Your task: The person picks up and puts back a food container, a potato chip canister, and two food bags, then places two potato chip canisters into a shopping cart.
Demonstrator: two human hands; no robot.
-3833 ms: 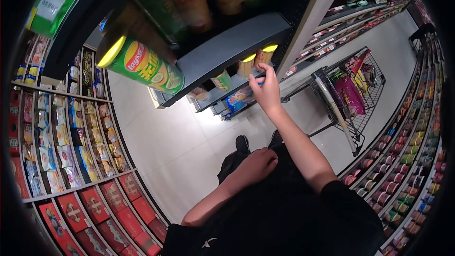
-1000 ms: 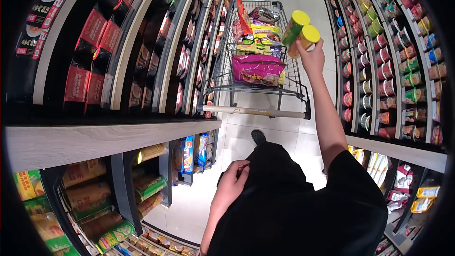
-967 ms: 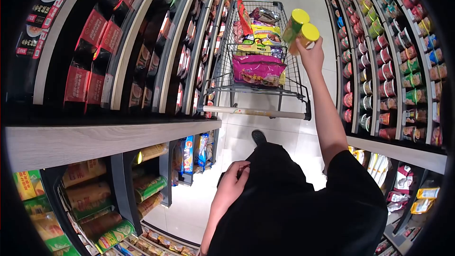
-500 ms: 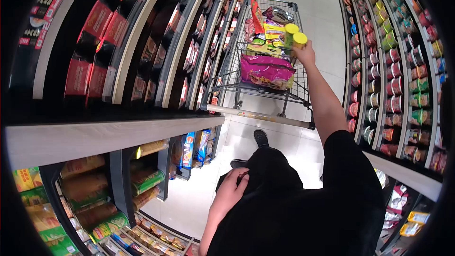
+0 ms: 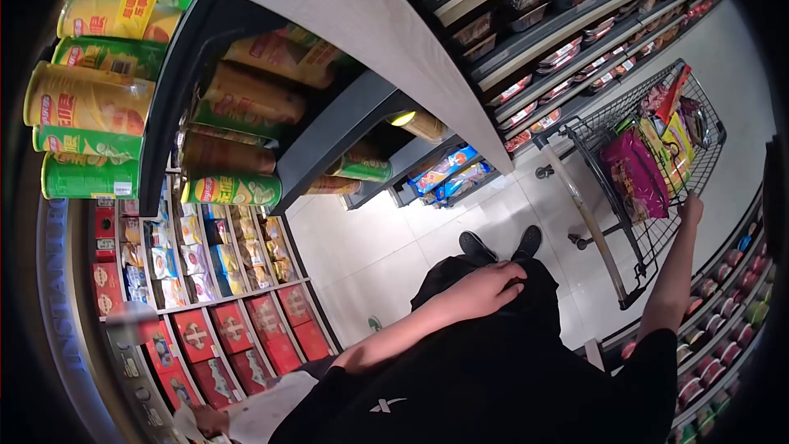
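My left hand (image 5: 491, 289) hangs in front of my dark trousers, fingers loosely bent and thumb apart, with nothing visible in it. My right hand (image 5: 692, 209) is at the near right side of a wire shopping cart (image 5: 585, 218); its fingers are too small and partly hidden to read. Inside the cart lie a purple snack bag (image 5: 634, 174), a yellow bag (image 5: 672, 148) and a red packet (image 5: 673, 92). No yellow-lidded canisters show at my right hand.
Chip canisters (image 5: 89, 99) fill the shelf at upper left. Packaged foods line the shelf (image 5: 567, 53) behind the cart, and cup containers (image 5: 713, 366) stand at lower right. Red boxes (image 5: 234, 333) are at lower left, near a person in a white top (image 5: 271, 411).
My view has swung left, so the cart now sits at the right. The two yellow-lidded canisters in my right hand are out of sight. Another person has come into view.
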